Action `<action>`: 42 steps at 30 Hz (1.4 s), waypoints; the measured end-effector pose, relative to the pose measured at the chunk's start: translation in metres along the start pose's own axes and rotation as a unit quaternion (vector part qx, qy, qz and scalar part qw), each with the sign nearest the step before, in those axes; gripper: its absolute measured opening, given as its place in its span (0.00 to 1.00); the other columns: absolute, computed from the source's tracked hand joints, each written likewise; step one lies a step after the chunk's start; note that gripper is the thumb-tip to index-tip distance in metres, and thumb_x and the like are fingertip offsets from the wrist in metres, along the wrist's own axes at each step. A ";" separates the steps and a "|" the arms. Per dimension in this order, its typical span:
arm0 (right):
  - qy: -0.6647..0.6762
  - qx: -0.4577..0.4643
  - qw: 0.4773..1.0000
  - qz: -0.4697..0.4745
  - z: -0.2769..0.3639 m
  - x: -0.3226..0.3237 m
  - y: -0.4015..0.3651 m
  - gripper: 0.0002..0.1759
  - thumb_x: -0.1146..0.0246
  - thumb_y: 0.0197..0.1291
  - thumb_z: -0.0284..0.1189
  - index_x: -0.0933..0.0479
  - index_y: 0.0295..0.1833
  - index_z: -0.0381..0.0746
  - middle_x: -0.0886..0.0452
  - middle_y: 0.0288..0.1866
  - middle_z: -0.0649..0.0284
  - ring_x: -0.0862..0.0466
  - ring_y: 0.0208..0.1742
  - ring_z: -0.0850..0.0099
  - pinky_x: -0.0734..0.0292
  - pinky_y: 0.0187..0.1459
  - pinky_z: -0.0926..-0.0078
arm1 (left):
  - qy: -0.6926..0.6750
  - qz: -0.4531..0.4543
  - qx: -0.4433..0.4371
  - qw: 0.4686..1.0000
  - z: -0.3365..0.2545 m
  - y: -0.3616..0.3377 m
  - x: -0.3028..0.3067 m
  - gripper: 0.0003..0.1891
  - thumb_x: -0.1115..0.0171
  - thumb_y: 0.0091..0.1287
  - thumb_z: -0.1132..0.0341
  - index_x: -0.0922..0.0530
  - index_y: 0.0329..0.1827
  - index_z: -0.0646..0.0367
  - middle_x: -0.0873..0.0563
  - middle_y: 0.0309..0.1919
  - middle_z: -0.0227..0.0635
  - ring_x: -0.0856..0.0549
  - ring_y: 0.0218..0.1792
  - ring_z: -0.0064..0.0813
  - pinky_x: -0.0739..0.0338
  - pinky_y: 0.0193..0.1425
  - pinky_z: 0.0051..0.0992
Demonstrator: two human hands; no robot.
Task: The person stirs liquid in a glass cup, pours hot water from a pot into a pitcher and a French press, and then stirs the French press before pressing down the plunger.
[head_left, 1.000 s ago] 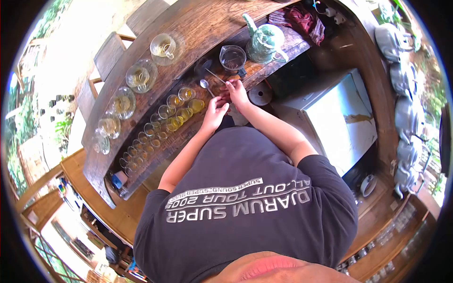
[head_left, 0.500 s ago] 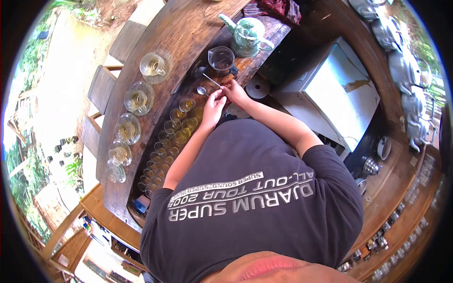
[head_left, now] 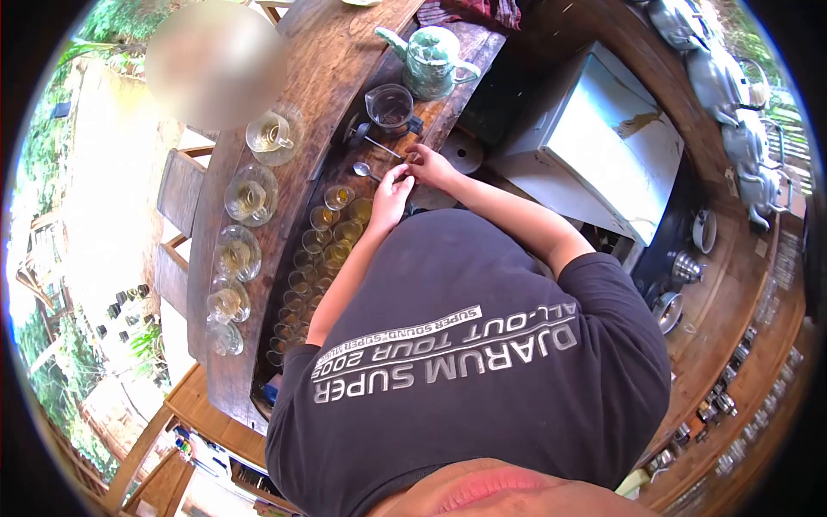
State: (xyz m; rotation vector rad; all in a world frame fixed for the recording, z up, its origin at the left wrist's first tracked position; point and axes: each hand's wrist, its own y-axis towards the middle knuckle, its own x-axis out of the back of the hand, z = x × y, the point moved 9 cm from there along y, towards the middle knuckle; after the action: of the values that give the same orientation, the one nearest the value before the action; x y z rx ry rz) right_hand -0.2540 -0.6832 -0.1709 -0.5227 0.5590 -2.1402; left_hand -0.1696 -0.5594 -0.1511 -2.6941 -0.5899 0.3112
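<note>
My left hand (head_left: pixel 392 200) and my right hand (head_left: pixel 432 166) meet over the wooden counter, fingertips pinched together. I cannot tell what is between them. A thin metal rod (head_left: pixel 383 148) runs from a dark round piece (head_left: pixel 356 132) to right at my fingertips. A small spoon (head_left: pixel 362 169) lies by my left hand, its bowl pointing away. Just beyond stands a clear glass jug (head_left: pixel 389 107) with a dark handle and dark contents. Behind it is a mottled green teapot (head_left: pixel 430 60). Nearest my left forearm are several small glasses (head_left: pixel 322 217), some holding yellowish liquid.
Glass cups on saucers (head_left: pixel 251 197) line the raised wooden bar (head_left: pixel 297 172) to the left. A worn white cabinet (head_left: pixel 603 129) stands to the right. Metal kettles (head_left: pixel 719 79) sit along the right shelf. A reddish cloth (head_left: pixel 482 12) lies at the far end. Chairs (head_left: pixel 183 191) stand beyond the bar.
The view has shifted slightly, with the teapot and jug now farther left. A blurred round patch has appeared at upper left. My hands stay together at the rod's end.
</note>
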 end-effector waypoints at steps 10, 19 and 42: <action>0.132 -0.018 0.990 -0.038 -0.014 0.054 -0.066 0.20 0.36 0.83 0.29 0.24 0.74 0.36 0.09 0.50 0.59 0.07 0.47 0.72 0.10 0.50 0.69 | -0.047 -0.022 -0.021 0.998 -0.041 -0.022 -0.020 0.15 0.41 0.87 0.68 0.22 0.71 0.62 0.14 0.64 0.36 0.11 0.59 0.26 0.17 0.63 0.27; 0.243 -0.065 0.956 -0.152 -0.116 0.148 -0.176 0.15 0.39 0.85 0.31 0.20 0.67 0.35 0.10 0.53 0.59 0.09 0.50 0.72 0.11 0.53 0.70 | 0.063 0.063 -0.002 0.996 -0.002 -0.010 -0.069 0.17 0.38 0.86 0.66 0.22 0.73 0.61 0.14 0.60 0.33 0.12 0.57 0.23 0.18 0.62 0.26; 0.428 -0.012 0.816 -0.388 -0.389 0.342 -0.514 0.14 0.37 0.84 0.33 0.20 0.65 0.36 0.10 0.54 0.59 0.09 0.49 0.72 0.12 0.50 0.73 | 0.240 0.388 0.068 0.887 0.094 -0.089 -0.530 0.17 0.39 0.88 0.59 0.19 0.73 0.55 0.10 0.62 0.30 0.10 0.53 0.18 0.20 0.56 0.21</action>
State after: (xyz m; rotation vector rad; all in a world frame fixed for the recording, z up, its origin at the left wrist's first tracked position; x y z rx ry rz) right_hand -0.9786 -0.6001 -0.1437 0.3468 0.9695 -3.1502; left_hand -0.6988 -0.6885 -0.1308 -2.5859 0.6489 -0.1272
